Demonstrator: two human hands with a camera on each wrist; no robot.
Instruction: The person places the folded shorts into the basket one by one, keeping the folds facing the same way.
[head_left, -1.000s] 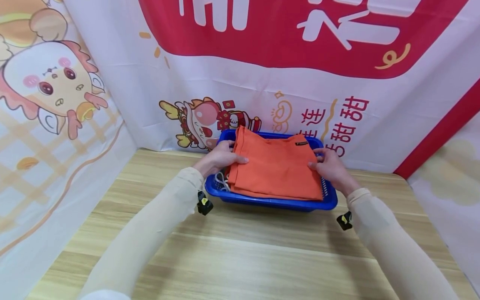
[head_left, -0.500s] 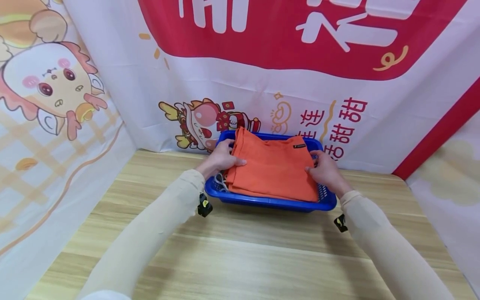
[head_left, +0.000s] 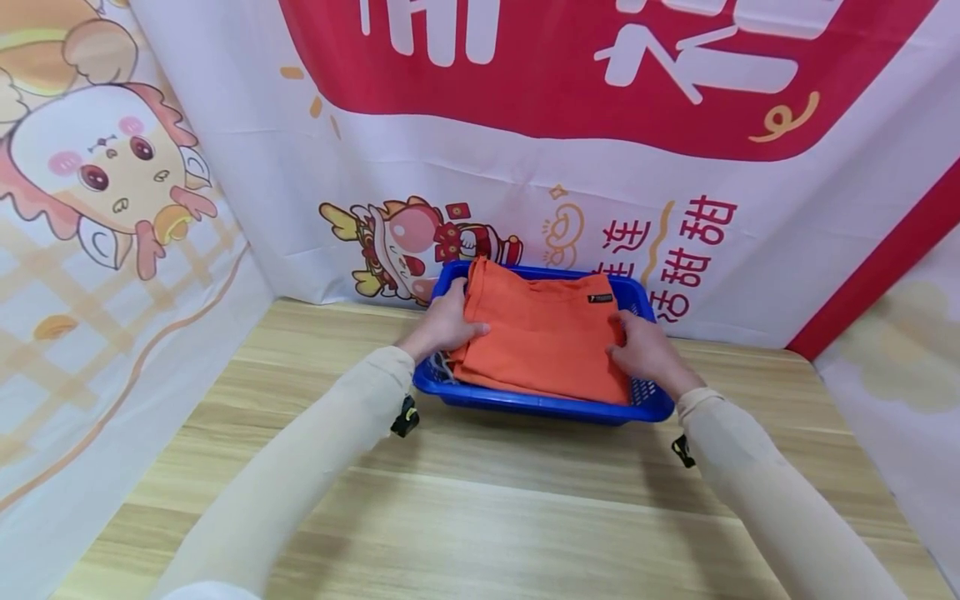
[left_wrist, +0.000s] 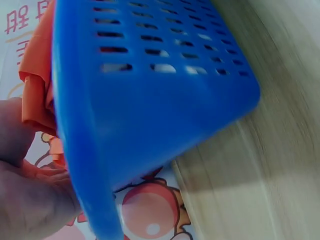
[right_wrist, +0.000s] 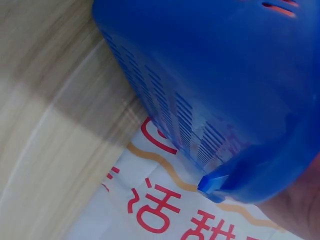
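A folded orange garment point(head_left: 546, 346) with a small black label lies in a blue plastic basket point(head_left: 540, 405) against the back wall. My left hand point(head_left: 448, 321) holds its left edge, thumb on top and fingers down the side. At the opposite edge, my right hand point(head_left: 645, 348) grips the cloth near the label, thumb over the top. In the left wrist view, orange folds sit by the left hand point(left_wrist: 30, 197) just past the basket's rim. The right wrist view has the right hand point(right_wrist: 295, 205) mostly hidden behind the basket point(right_wrist: 210, 75).
Under the basket is a wood-grain table point(head_left: 480, 517). A white and red printed cloth point(head_left: 555, 158) hangs right behind it, and a cartoon-printed cloth point(head_left: 112, 333) covers the left side. Some whitish cord point(head_left: 442, 367) shows at the basket's left end.
My right hand has shifted slightly left, drawing the garment's right edge inward from the basket's right rim. The left hand has barely moved, and the basket stays in place.
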